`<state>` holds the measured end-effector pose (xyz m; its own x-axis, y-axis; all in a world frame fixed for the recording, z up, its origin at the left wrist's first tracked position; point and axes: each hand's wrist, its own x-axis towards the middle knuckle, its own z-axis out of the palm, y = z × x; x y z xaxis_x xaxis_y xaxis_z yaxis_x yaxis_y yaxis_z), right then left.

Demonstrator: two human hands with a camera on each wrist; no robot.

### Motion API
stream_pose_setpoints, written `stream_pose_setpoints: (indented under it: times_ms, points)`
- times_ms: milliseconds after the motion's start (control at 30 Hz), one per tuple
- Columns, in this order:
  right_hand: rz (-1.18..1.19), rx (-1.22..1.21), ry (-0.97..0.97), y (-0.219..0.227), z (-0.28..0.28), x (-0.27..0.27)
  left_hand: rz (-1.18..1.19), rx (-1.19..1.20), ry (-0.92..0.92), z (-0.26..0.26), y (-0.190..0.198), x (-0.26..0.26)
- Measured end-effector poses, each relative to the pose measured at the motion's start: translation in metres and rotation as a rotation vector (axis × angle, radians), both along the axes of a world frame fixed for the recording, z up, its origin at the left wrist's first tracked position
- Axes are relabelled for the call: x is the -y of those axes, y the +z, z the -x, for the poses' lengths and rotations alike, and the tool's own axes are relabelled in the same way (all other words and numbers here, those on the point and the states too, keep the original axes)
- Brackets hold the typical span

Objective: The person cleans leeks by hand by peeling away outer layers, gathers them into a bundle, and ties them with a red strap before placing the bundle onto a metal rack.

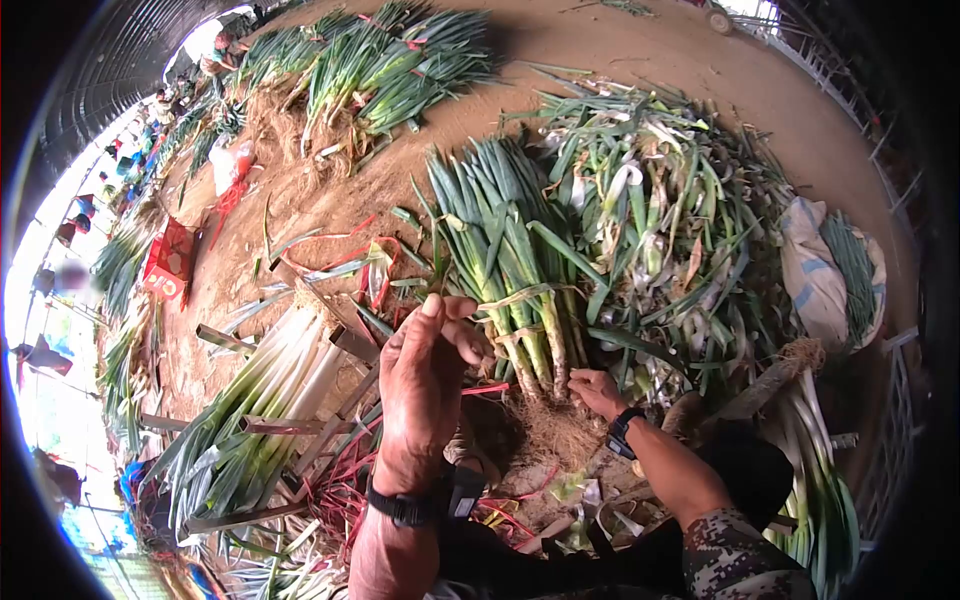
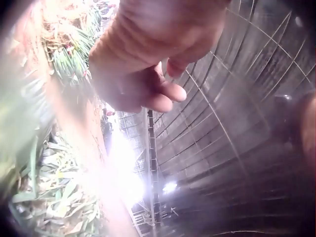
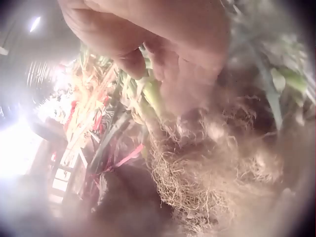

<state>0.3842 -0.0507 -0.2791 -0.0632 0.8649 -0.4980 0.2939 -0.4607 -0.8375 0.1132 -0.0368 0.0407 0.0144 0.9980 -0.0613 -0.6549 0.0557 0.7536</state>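
Observation:
A bundle of green leeks (image 1: pixel 508 250) lies with its roots (image 1: pixel 555 430) toward the person and a pale tie around its stalks. The left hand (image 1: pixel 415 385) is raised left of the stalks, its fingers loosely bent; in the left wrist view that hand (image 2: pixel 153 54) shows nothing held. Beside the lower stalks, just above the roots, is the right hand (image 1: pixel 600 395), fingers toward the bundle. The right wrist view has this hand (image 3: pixel 163 44) close over stalks (image 3: pixel 152 96) and roots (image 3: pixel 182 182); whether it touches them is hidden.
Loose leaves and trimmings (image 1: pixel 670 210) are heaped at the right, near a white sack (image 1: pixel 815 275). White-stalked leeks (image 1: pixel 260 400) rest on a wooden frame at the left, with red ribbons (image 1: pixel 340 480) nearby. More leeks (image 1: pixel 385 70) and a red box (image 1: pixel 170 260) lie farther off.

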Motion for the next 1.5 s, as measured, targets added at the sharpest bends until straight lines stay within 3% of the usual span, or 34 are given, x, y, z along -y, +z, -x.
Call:
stream_pose_setpoints:
  times_ms: [133, 233, 267, 367, 467, 567, 633, 667, 767, 800, 900, 933, 967, 1033, 1100, 1167, 1233, 1300, 1367, 1433, 1500]
  points:
    - [-0.110, 0.336, 0.130, -0.083, 0.011, -0.001, 0.074, -0.102, 0.068, 0.012, -0.005, -0.001]
    - [-0.013, 0.540, 0.160, -0.069, 0.030, -0.015, 0.075, -0.048, 0.062, 0.010, -0.005, -0.003]
    - [-0.175, 0.589, 0.151, -0.070, 0.032, -0.014, 0.093, -0.047, 0.069, 0.010, -0.006, -0.003]
    - [-0.187, 0.505, 0.059, -0.063, 0.028, -0.021, 0.088, -0.081, 0.059, 0.004, -0.003, -0.004]
    - [0.242, 0.092, 0.101, -0.041, 0.001, -0.042, 0.146, -0.226, 0.065, -0.003, 0.005, -0.002]
    - [-0.198, 0.110, -0.180, -0.094, -0.024, -0.045, 0.163, -0.239, 0.058, -0.005, 0.005, -0.001]
    - [-0.409, 0.300, -0.206, -0.162, -0.051, -0.049, 0.165, -0.256, 0.064, -0.005, 0.002, -0.003]
    - [-0.273, 0.282, -0.167, -0.159, -0.051, -0.047, 0.167, -0.263, 0.065, -0.006, 0.001, -0.004]
    - [-0.188, 0.507, 0.086, -0.131, -0.042, -0.044, 0.191, -0.268, 0.055, -0.010, 0.000, -0.005]
    - [-0.007, 0.452, 0.136, -0.120, -0.043, -0.053, 0.174, -0.218, 0.042, -0.009, -0.001, -0.007]
    - [-0.022, 0.246, 0.100, -0.047, -0.036, -0.067, 0.150, -0.150, 0.017, -0.009, -0.004, -0.008]
    - [0.201, 0.079, 0.039, -0.020, -0.034, -0.074, 0.152, -0.184, 0.019, -0.011, -0.002, -0.008]
    - [0.042, 0.218, 0.028, -0.019, -0.034, -0.082, 0.150, -0.215, 0.020, -0.014, 0.001, -0.009]
    - [0.040, 0.074, 0.173, 0.019, -0.041, -0.100, 0.134, -0.215, 0.014, -0.018, 0.001, -0.009]
    - [-0.035, -0.329, 0.008, 0.069, -0.036, -0.097, 0.113, -0.208, -0.005, -0.020, 0.002, -0.010]
    - [0.102, -0.831, -0.111, 0.107, -0.030, -0.098, 0.092, -0.191, -0.045, -0.021, 0.004, -0.010]
    - [0.033, -0.298, 0.020, 0.097, -0.039, -0.097, 0.072, -0.201, -0.056, -0.025, 0.004, -0.009]
    - [-0.012, -0.324, 0.083, 0.146, -0.043, -0.090, 0.052, -0.192, -0.069, -0.029, 0.005, -0.009]
    - [-0.032, -0.683, 0.070, 0.197, -0.050, -0.087, -0.001, -0.171, -0.125, -0.031, 0.001, -0.008]
    - [-0.070, -0.749, 0.096, 0.239, -0.060, -0.073, 0.005, -0.205, -0.112, -0.035, 0.003, -0.007]
    - [-0.055, -0.567, 0.167, 0.297, -0.058, -0.047, 0.014, -0.185, -0.128, -0.037, -0.002, -0.011]
